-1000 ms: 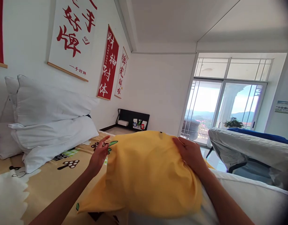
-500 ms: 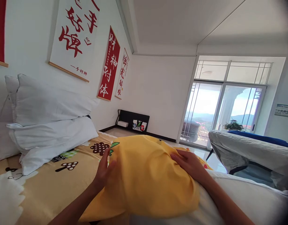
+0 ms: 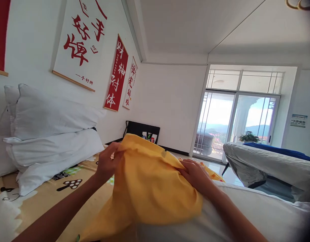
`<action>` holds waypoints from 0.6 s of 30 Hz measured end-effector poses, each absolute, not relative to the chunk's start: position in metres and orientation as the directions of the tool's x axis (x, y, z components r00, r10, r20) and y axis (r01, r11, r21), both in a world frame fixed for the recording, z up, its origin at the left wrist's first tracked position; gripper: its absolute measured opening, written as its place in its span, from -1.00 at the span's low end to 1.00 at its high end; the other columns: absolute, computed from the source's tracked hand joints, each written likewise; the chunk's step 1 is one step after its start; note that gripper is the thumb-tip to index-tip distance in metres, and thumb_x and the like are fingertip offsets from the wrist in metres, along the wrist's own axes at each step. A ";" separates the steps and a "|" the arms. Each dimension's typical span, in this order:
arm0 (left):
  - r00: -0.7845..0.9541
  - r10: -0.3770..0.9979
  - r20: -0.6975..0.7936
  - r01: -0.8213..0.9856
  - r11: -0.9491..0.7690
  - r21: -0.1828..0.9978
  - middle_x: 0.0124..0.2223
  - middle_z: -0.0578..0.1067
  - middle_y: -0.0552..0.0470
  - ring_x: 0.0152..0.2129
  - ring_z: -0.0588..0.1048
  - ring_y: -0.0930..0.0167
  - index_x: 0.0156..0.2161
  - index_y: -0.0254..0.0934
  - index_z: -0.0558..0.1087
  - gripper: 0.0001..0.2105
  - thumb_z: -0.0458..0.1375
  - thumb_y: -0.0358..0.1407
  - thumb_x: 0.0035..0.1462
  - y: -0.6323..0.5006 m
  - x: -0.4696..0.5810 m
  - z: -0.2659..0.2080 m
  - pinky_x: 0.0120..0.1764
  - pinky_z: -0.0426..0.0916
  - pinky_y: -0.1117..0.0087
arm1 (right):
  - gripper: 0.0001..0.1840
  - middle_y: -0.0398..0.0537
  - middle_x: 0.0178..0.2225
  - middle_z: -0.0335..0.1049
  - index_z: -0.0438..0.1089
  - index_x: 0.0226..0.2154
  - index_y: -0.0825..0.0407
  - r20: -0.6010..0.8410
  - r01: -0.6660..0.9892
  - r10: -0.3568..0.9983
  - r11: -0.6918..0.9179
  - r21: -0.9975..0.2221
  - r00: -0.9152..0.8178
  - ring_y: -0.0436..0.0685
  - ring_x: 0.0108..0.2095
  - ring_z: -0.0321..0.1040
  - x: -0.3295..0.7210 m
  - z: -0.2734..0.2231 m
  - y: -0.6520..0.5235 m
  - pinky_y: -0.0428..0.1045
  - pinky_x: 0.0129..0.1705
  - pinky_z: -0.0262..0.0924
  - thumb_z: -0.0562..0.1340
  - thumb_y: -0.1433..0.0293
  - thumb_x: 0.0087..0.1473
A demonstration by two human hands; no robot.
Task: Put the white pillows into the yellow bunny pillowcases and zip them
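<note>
A yellow cloth (image 3: pixel 155 188), smooth and partly printed at its far edge, is held up in front of me. My left hand (image 3: pixel 109 159) pinches its upper left edge between thumb and fingers. On the other side my right hand (image 3: pixel 195 173) grips a gathered fold of the same cloth. Beneath and to the right of it lies a white padded item with a piped edge (image 3: pixel 260 208), like a pillow or quilt; part of it is hidden by the cloth. Under my left arm spreads a beige printed bed cover (image 3: pixel 61 201).
White pillows (image 3: pixel 54 117) are stacked on the left against the wall with hanging scrolls (image 3: pixel 114 74). A low black rack (image 3: pixel 142 129) stands at the far wall. At right is a covered grey piece of furniture (image 3: pixel 265 161), with glass doors (image 3: pixel 227 121) behind.
My left hand has risen and now pinches the cloth's upper left edge, which is lifted higher. The right hand keeps its grip, shifted slightly left. The cloth's front bulge has shrunk.
</note>
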State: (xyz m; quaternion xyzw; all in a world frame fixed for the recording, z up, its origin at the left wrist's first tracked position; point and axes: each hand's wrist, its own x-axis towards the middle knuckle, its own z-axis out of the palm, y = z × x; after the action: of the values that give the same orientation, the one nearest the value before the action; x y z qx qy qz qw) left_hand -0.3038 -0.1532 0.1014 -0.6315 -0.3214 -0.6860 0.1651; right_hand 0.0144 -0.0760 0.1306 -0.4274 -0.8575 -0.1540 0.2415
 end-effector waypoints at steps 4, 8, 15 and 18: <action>0.507 -0.003 0.862 0.644 -0.664 -0.381 -0.33 0.52 -0.01 -0.31 0.45 0.39 -0.34 -0.27 0.41 -0.80 0.00 -0.57 0.10 -0.177 -0.300 0.047 -0.17 0.32 0.33 | -0.66 -0.02 -0.35 0.37 0.40 -0.47 0.02 0.566 0.810 0.606 0.544 0.219 -0.559 0.15 -0.28 0.26 0.017 0.132 -0.082 0.06 -0.18 0.03 0.01 0.36 0.23; 0.204 0.036 0.978 0.720 -0.683 -0.124 -0.43 0.45 0.05 -0.41 0.42 0.42 -0.37 -0.24 0.34 -0.79 -0.07 -0.54 0.15 -0.171 -0.305 0.038 -0.27 0.32 0.37 | -0.61 -0.05 -0.37 0.35 0.40 -0.46 0.01 0.529 0.796 0.618 0.568 0.210 -0.581 0.13 -0.30 0.25 0.023 0.131 -0.088 0.06 -0.19 0.03 -0.01 0.30 0.28; 0.018 0.484 0.875 0.863 -0.449 0.231 -0.11 0.50 -0.06 -0.16 0.47 0.26 -0.09 -0.22 0.40 -0.73 0.12 -0.14 0.16 -0.124 -0.300 0.073 -0.14 0.37 0.25 | -0.59 -0.05 -0.40 0.36 0.43 -0.46 0.00 0.527 0.780 0.609 0.597 0.187 -0.592 0.11 -0.35 0.25 0.025 0.130 -0.089 0.07 -0.21 0.05 -0.01 0.29 0.28; -0.023 0.518 0.855 0.822 -0.476 0.311 -0.27 0.47 -0.01 -0.31 0.47 0.34 -0.30 -0.24 0.39 -0.77 0.00 -0.15 0.24 -0.115 -0.300 0.072 -0.25 0.34 0.33 | -0.58 -0.04 -0.40 0.36 0.42 -0.47 0.00 0.546 0.761 0.582 0.624 0.175 -0.603 0.11 -0.34 0.26 0.026 0.128 -0.091 0.06 -0.21 0.06 -0.01 0.26 0.29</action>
State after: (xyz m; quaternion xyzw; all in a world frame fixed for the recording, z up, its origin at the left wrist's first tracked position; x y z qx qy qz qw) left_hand -0.3004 -0.1151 0.0718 -0.6834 -0.4903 -0.5207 0.1462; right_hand 0.0256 -0.0906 0.1284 -0.3849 -0.8727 -0.1991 0.2248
